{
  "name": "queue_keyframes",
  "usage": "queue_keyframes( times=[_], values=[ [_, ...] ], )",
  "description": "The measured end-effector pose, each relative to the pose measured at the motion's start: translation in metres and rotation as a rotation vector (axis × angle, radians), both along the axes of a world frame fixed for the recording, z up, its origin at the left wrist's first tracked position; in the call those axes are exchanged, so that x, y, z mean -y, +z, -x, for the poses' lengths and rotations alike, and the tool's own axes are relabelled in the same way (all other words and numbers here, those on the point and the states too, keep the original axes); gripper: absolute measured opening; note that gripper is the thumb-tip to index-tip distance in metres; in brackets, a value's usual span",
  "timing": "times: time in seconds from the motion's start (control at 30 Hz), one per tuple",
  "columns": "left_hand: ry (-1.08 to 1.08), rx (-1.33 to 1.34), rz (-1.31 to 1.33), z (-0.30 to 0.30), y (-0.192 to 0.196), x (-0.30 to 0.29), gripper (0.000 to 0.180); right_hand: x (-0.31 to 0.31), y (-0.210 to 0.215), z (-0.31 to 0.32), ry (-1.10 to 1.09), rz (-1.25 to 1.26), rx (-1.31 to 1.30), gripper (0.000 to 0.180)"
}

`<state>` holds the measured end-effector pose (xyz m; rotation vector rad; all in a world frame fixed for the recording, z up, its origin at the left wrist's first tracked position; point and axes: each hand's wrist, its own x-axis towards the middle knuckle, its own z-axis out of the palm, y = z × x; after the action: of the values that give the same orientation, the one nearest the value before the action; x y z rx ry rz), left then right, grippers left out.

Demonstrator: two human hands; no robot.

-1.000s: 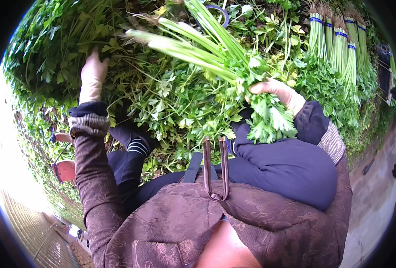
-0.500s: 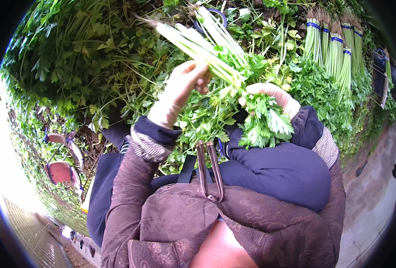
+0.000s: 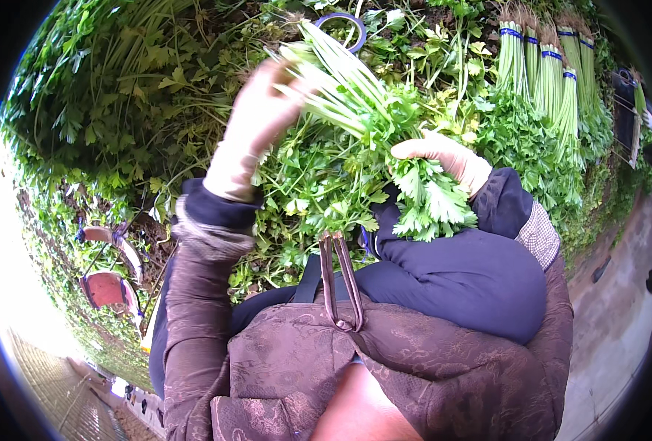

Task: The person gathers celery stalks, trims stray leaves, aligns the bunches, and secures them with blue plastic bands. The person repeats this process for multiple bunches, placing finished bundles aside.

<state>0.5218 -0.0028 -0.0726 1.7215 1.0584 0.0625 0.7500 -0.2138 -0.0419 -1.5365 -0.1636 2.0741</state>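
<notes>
— Right hand [image 3: 443, 158] grips the leafy herb bunch [image 3: 370, 117] mid-stem over the lap; stalks point up-left.
— And the left hand [image 3: 256, 125]?
— Raised, blurred, now touching the stalk ends; grasp unclear. Earlier it was lower.

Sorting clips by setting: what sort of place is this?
Probably a herb-bundling spot on a farm: heaps of loose leafy green herbs, tied green bunches with blue bands, and a blue tape roll.

The right hand [image 3: 443, 158] grips a leafy herb bunch [image 3: 370, 117]; the gloved left hand [image 3: 256, 125] touches its pale stems. Tied bundles [image 3: 543, 66] stand beyond.
</notes>
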Motion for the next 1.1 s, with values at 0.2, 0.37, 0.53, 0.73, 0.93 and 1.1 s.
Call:
queue_keyframes(
  times=[0.2,0.37,0.53,0.73,0.93,1.1],
  values=[
    [-0.023,0.094,-0.007,-0.033,-0.053,0.064,0.014,-0.003,0.001,0.005,0.001,-0.042,0.083,0.041],
    [0.666,-0.042,-0.042,0.013,-0.044,-0.052,0.014,-0.004,0.01,-0.006,0.096,-0.081,0.032,0.051],
    [0.476,-0.017,-0.408,0.063,-0.045,-0.051,0.025,-0.007,0.005,-0.003,-0.042,-0.034,-0.013,0.047],
    [0.249,0.293,1.375,0.003,-0.069,0.097,0.081,-0.008,0.008,0.014,-0.072,-0.125,-0.059,0.049],
    [0.674,0.889,1.252,-0.045,-0.057,0.08,0.075,-0.014,0.016,0.026,0.321,-0.12,0.055,0.064],
    [0.605,1.03,1.16,-0.031,-0.04,0.02,0.058,-0.023,0.013,0.024,0.646,-0.2,0.135,0.092]
  ],
)
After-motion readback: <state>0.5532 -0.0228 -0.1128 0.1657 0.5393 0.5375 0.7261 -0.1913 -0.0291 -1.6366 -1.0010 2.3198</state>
